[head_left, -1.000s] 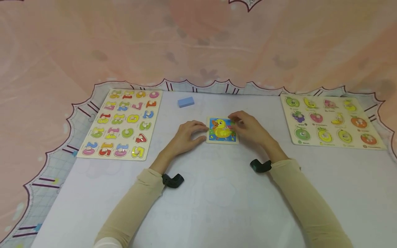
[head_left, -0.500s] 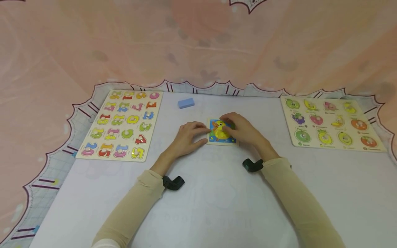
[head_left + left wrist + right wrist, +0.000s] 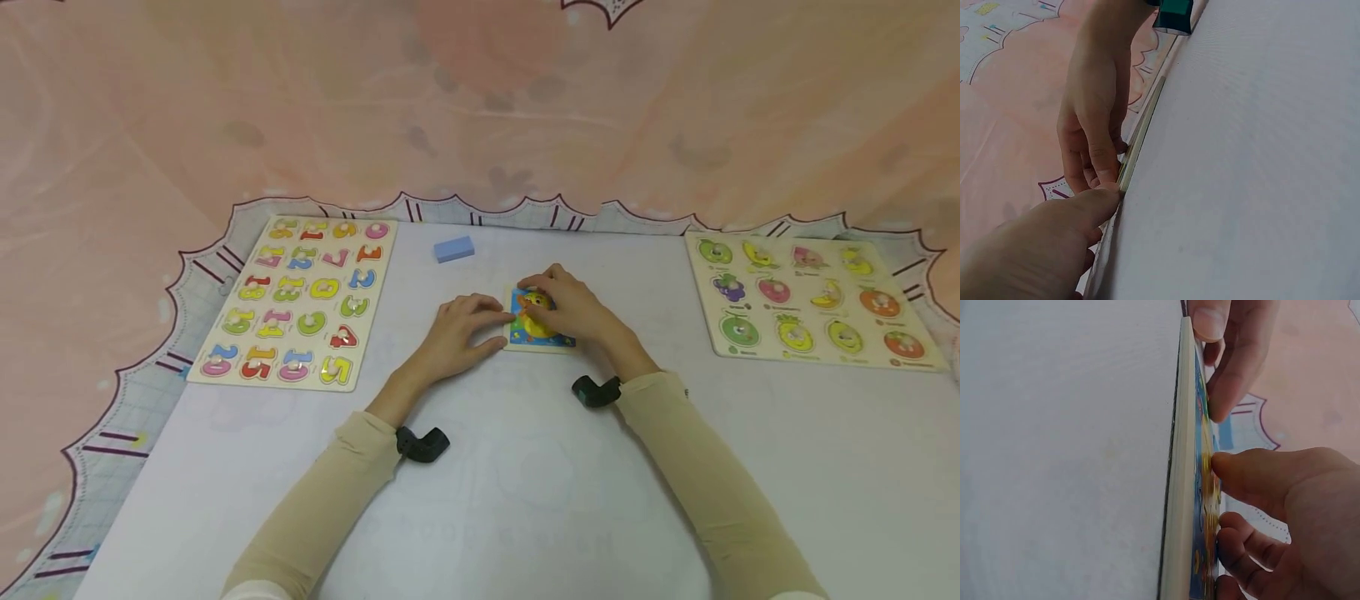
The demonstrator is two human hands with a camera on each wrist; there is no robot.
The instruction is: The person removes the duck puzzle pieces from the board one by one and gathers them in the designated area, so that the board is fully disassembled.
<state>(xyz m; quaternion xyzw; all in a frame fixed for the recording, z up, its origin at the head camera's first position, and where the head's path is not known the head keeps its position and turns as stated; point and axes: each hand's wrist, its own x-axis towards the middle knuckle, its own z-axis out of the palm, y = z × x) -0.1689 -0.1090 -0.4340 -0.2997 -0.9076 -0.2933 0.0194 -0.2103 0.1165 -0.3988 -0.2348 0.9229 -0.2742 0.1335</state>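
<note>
A small square wooden duck puzzle (image 3: 542,340), yellow on blue with a pale frame, lies flat on the white table. My left hand (image 3: 461,335) holds still at its left edge; in the left wrist view the thumb (image 3: 1100,199) touches the frame's corner. Over the picture's upper right, my right hand (image 3: 576,310) rests its fingertips on the duck and hides part of it. From the right wrist view, the thumb (image 3: 1235,469) meets the puzzle's face (image 3: 1204,487), and the other fingers bend against it lower down.
A number puzzle board (image 3: 300,304) lies at the left, and a fruit puzzle board (image 3: 813,300) at the right. Behind the duck puzzle sits a blue block (image 3: 454,249). A patterned pink cloth (image 3: 480,108) rises behind the table's far edge.
My right hand has slid leftward from the duck puzzle's right edge onto its picture, covering more of the duck. My left hand has stayed at the left edge.
</note>
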